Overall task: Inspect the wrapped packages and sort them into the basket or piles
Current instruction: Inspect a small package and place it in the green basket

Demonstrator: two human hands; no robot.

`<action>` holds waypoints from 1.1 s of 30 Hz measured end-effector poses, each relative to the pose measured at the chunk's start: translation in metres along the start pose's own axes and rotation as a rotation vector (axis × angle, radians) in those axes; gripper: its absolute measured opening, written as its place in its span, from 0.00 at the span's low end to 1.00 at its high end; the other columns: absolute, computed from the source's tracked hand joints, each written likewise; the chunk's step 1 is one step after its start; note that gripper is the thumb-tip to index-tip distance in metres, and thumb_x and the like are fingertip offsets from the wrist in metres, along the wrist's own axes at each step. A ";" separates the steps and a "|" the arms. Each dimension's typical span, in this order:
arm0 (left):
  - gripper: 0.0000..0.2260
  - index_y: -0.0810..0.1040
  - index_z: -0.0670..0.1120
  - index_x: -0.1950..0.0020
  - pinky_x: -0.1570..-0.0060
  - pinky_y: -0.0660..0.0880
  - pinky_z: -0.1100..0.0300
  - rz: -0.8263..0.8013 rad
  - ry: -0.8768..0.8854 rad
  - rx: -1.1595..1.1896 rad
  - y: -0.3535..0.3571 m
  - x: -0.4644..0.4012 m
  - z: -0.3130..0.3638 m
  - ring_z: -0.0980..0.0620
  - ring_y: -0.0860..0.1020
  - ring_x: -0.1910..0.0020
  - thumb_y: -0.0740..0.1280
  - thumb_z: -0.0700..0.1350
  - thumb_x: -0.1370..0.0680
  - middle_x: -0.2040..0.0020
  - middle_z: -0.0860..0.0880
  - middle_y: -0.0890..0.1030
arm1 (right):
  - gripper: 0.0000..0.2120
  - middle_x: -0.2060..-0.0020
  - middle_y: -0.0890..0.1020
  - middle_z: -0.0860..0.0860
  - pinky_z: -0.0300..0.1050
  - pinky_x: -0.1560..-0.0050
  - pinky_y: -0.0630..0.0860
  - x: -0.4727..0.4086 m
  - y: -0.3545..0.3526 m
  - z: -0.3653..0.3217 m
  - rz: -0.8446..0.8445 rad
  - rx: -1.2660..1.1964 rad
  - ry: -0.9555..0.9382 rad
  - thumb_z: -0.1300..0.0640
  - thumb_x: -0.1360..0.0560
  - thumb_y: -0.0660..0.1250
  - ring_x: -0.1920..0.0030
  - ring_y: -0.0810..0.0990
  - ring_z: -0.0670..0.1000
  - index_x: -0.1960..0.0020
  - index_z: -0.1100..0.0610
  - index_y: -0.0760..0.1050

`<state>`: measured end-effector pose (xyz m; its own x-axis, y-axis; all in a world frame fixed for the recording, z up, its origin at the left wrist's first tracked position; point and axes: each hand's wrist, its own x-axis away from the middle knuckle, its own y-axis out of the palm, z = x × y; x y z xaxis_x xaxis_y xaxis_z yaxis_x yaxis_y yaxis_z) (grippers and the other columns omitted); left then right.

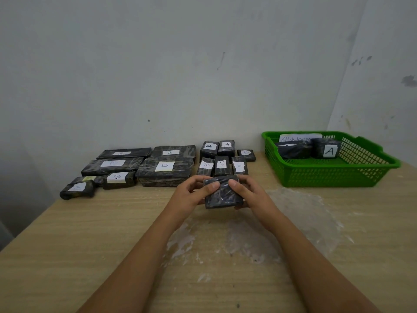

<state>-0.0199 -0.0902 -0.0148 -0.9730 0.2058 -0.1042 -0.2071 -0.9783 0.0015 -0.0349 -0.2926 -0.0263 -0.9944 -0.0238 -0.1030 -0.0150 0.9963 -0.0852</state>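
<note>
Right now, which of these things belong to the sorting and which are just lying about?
Part of the job: held package gripped by left hand and right hand; labelled packages; green basket.
Lying about: clear plastic sheet on the table.

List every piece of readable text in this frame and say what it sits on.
"ABNORM", rest hidden: paper sign in the green basket.
"A": package in the basket.
"B": large front package.
"B": flat rear package.
"A": long rear-left package.
"A": two small rear packages.
"A": small package behind the right hand.
Other labels: too faint or blurred.
Held package: no label showing.
</note>
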 end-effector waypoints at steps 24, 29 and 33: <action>0.26 0.80 0.43 0.36 0.47 0.83 0.48 -0.017 -0.045 0.113 0.002 0.001 0.003 0.42 0.84 0.45 0.77 0.52 0.31 0.41 0.39 0.83 | 0.30 0.47 0.86 0.54 0.49 0.57 0.81 -0.003 -0.003 0.001 -0.079 -0.134 -0.004 0.44 0.33 0.77 0.49 0.86 0.55 0.35 0.56 0.77; 0.18 0.79 0.43 0.36 0.50 0.83 0.52 -0.066 -0.065 0.114 -0.001 0.001 0.003 0.46 0.85 0.47 0.75 0.43 0.25 0.40 0.38 0.82 | 0.27 0.47 0.86 0.54 0.49 0.57 0.82 -0.003 -0.003 0.001 -0.085 -0.136 0.011 0.47 0.31 0.75 0.50 0.86 0.55 0.35 0.56 0.77; 0.22 0.78 0.43 0.35 0.47 0.83 0.49 -0.056 -0.070 0.117 0.000 0.000 0.003 0.44 0.84 0.46 0.77 0.43 0.27 0.38 0.37 0.81 | 0.28 0.46 0.85 0.54 0.49 0.56 0.82 -0.002 -0.003 0.001 -0.082 -0.103 0.012 0.45 0.30 0.74 0.50 0.86 0.55 0.34 0.56 0.76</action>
<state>-0.0206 -0.0898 -0.0121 -0.9635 0.2652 -0.0375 -0.2678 -0.9567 0.1137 -0.0327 -0.2952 -0.0268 -0.9905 -0.1056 -0.0882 -0.1068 0.9942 0.0092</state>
